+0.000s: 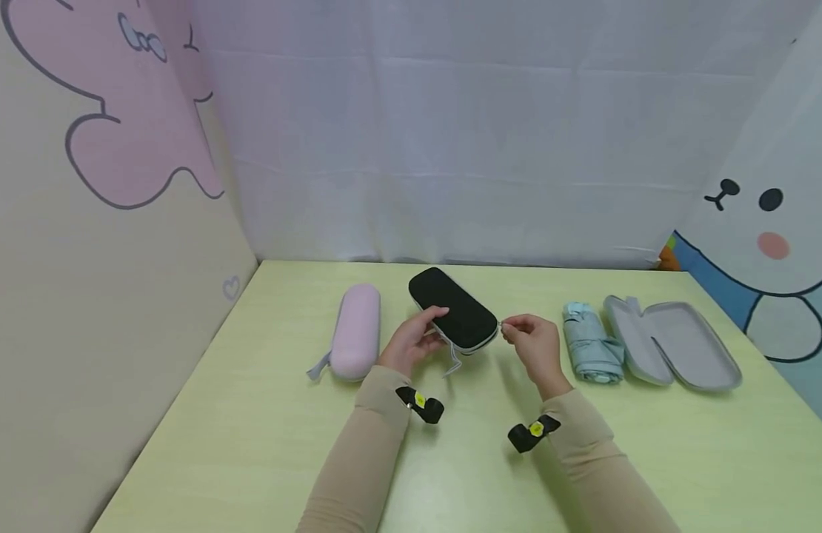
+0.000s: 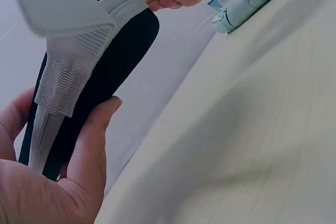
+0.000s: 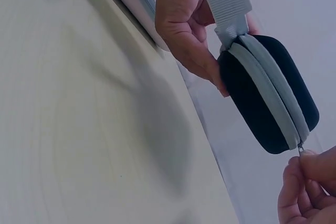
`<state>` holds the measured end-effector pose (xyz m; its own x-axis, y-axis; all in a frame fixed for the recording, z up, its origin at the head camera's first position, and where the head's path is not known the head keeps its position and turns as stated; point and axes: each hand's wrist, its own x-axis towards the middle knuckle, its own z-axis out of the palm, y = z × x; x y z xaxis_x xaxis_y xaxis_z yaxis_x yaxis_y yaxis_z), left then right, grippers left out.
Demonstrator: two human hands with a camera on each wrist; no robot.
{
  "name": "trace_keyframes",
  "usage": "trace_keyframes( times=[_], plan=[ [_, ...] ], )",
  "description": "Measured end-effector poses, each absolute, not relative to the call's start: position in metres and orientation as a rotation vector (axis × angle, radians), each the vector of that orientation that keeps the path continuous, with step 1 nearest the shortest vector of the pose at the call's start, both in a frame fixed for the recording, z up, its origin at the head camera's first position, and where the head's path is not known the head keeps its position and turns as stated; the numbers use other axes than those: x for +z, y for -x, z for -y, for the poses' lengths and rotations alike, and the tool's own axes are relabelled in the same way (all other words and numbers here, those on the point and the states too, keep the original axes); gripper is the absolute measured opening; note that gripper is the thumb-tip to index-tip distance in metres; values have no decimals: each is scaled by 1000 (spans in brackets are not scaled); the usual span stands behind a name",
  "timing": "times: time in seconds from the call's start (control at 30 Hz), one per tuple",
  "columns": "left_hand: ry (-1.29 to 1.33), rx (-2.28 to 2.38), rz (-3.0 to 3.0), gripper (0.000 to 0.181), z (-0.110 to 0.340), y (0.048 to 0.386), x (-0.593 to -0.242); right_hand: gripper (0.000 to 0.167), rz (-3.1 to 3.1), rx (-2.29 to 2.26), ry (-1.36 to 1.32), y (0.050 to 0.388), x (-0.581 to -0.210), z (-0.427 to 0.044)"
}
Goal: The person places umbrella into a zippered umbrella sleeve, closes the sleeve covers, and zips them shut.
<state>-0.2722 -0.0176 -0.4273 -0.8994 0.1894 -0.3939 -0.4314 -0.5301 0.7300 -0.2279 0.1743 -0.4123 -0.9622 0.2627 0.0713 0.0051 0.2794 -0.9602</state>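
Observation:
A black zippered case (image 1: 454, 307) with grey zipper tape is held above the table, tilted. My left hand (image 1: 414, 340) grips it by its near left side, thumb on the top face. At the case's right end my right hand (image 1: 536, 348) pinches the small zipper pull (image 3: 301, 149) between thumb and finger. The right wrist view shows the zipper's two tapes lying close together along the end. A grey fabric strap (image 2: 65, 85) hangs from the case's side. What is inside the case is hidden.
Left of the hands lies a pink case (image 1: 356, 333) with a grey strap. To the right are a folded light-green umbrella (image 1: 591, 344) and an opened grey case (image 1: 694, 348). A white curtain (image 1: 451, 148) hangs behind the table (image 1: 251, 444).

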Motion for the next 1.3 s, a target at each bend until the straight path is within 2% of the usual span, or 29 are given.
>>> trace_keyframes(
  times=[0.63, 1.13, 1.3],
  plan=[
    [565, 2586, -1177, 11, 8, 272, -428, 11, 2315, 1751, 266, 229, -414, -170],
    [630, 2731, -959, 20, -4, 268, -424, 8, 2240, 1736, 262, 227, -412, -162],
    [645, 2788, -878, 30, -9, 267, -421, 7, 2245, 1699, 254, 225, -411, -158]
  ],
)
